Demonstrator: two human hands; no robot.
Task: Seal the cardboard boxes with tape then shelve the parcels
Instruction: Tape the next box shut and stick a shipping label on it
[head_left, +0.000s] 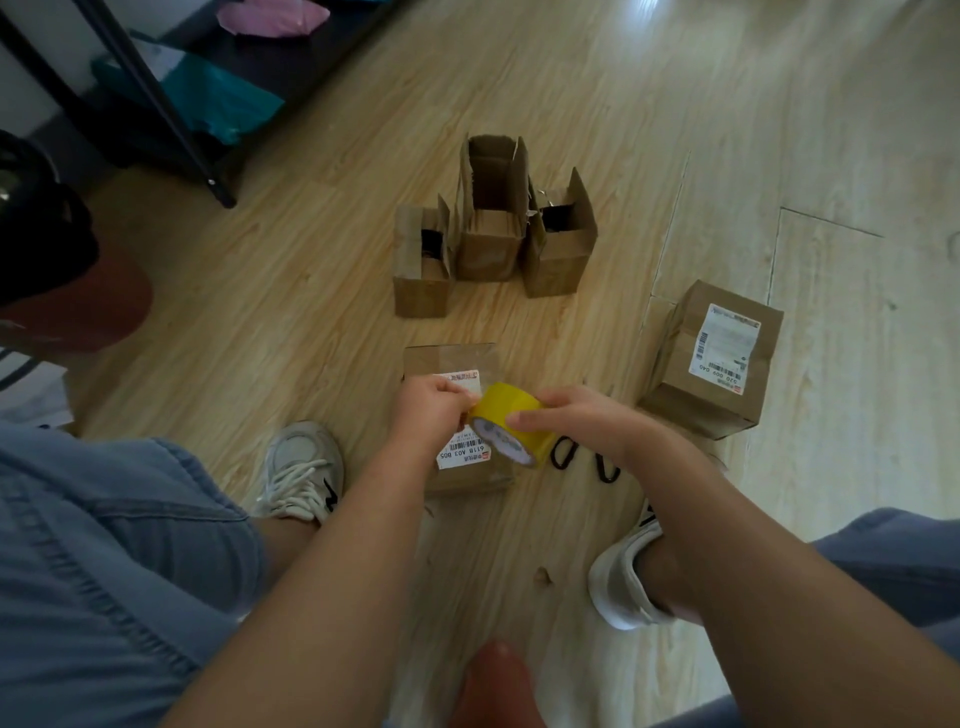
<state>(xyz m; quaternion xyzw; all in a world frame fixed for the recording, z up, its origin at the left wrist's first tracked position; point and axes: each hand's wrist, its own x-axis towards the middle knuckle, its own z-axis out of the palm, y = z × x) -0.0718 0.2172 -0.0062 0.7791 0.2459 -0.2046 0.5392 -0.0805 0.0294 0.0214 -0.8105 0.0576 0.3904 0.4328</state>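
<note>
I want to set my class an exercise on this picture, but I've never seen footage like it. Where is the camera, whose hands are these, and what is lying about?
There is one picture, taken by a wide-angle camera worn on a person's head. It looks down at their own two hands, and no machine is involved. The right hand grips a yellow roll of packing tape. The left hand pinches at its edge, seemingly to find the tape's end. Beneath the hands, on the pale wooden floor, lies a closed brown cardboard box with a white label. Further off stand three brown cardboard boxes with open flaps. A second closed labelled box sits to the right. The person's white shoes show on either side.
</note>
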